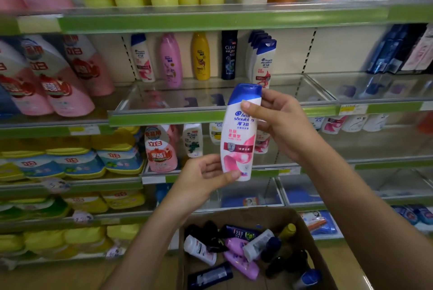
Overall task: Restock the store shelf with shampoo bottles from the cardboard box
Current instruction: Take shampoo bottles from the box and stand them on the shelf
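Both hands on one Head & Shoulders shampoo bottle [239, 135], white body, blue cap, pink swirl label, held in the air in front of the shelving, roughly frame centre. Long axis near vertical, cap at 12 o'clock with a slight lean toward 1, label facing the camera. Right hand [278, 123] pinches the neck just under the cap: thumb across the front, the other fingers curled behind. Left hand [206, 179] grips the base from 7 o'clock, thumb tip on the lower front edge, fingers cupped behind. Target looks like the glass-fronted shelf [164, 115] right behind the bottle; its front lip crosses behind the upper half of the bottle. A row of matching Head & Shoulders bottles [263, 60] stands at 12 o'clock from the held cap, at the back of that shelf, with a CLEAR bottle [229, 55], a yellow bottle [200, 56] and a pink bottle [171, 60] spaced out to 10–11 o'clock. Key relation, my read: the bottle is already upright and almost directly below and in front of its matching row, so the move is up over the lip and back, little sideways travel. Right hand is nearer the slot and holds the top, likely the one to carry it in; left would let go of the base. Cardboard box [314, 240] at 6 o'clock, down by the floor, many loose bottles lying in it, so plenty left to restock.
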Motion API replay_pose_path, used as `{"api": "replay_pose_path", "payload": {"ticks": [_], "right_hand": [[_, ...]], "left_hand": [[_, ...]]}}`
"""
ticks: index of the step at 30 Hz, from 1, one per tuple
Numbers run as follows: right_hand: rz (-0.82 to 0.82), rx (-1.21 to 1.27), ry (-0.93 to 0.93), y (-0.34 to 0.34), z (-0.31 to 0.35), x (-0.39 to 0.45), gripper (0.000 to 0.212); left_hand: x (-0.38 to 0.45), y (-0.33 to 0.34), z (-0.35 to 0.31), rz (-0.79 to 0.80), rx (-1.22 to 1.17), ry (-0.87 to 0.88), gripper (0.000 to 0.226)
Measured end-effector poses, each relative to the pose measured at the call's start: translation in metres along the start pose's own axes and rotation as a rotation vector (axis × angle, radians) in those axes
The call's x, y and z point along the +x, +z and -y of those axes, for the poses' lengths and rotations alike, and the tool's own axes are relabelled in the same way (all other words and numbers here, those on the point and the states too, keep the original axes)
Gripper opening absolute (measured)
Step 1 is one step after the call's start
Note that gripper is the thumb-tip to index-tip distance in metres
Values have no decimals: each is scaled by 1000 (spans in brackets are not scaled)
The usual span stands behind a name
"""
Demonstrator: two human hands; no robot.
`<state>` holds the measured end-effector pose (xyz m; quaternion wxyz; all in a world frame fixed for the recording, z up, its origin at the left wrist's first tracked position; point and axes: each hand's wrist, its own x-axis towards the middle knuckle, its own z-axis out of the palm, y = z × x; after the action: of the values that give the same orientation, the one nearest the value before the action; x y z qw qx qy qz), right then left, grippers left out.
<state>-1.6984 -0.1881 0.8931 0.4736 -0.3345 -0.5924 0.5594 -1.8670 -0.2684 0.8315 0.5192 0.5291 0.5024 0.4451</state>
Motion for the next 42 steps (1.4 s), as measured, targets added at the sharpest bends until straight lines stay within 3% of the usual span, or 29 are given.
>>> {"api": "replay_pose_path", "payload": {"ticks": [10, 15, 23, 28, 35, 42], "right_hand": [[101, -17, -32, 29, 3, 23, 48], [209, 15, -33, 45, 2, 53, 41], [191, 49, -53, 93, -13, 104, 34], [165, 50, -95, 141, -30, 149, 33], [69, 87, -187, 202, -52, 218, 31], [-12, 46, -207, 227, -78, 268, 40]], "left_hand": [[0, -31, 4, -164, 38, 30, 28], [11, -54, -2, -271, 34, 40, 28], [32, -102, 0, -285, 68, 66, 24], [65, -172, 2, -310, 162, 56, 25], [129, -273, -9, -267, 436, 168, 27], [192, -317, 3, -238, 586, 205, 31]]}}
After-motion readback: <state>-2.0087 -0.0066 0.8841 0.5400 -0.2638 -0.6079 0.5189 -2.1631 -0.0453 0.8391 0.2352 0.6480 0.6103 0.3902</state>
